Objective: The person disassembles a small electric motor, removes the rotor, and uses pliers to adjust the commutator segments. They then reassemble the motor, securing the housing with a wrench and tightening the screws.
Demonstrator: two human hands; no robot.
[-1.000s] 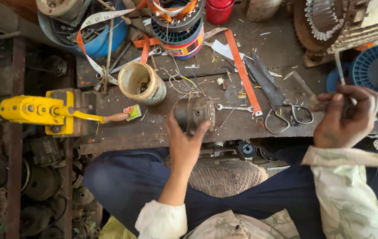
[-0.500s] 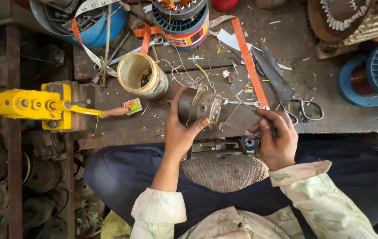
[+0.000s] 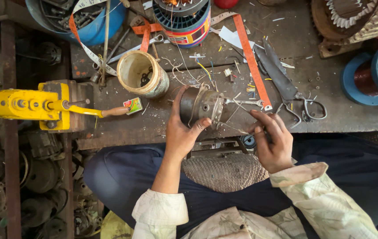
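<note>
Bottom of frame: dark trousers, pale patterned sleeves, a woven pad (image 3: 226, 170) on the lap. Just above, left hand (image 3: 181, 132) wrapped round the motor (image 3: 200, 105) at centre frame, thumb hooked over its near side, fingers curled behind, holding it at the near edge of the desk (image 3: 153, 126). Right hand (image 3: 274, 139) right of centre, fingers bent, pinching thin wires (image 3: 235, 116) that trail from the motor's right end. Beside it, scissors (image 3: 301, 106) lying flat with loops toward the right. Left of the motor, a stained pot (image 3: 142, 73) standing open, a small bright packet (image 3: 133, 105) close by. Far left, a yellow winder (image 3: 30, 105) with a wooden-tipped handle pointing right. Further up, orange tape (image 3: 251, 57) running diagonally, wire scraps scattered around. Top centre, a finned stator (image 3: 183, 20); upper left, a blue tub (image 3: 83, 17) of parts with a measuring tape draped over it. Right edge, a blue spool (image 3: 370, 75) of copper wire.
</note>
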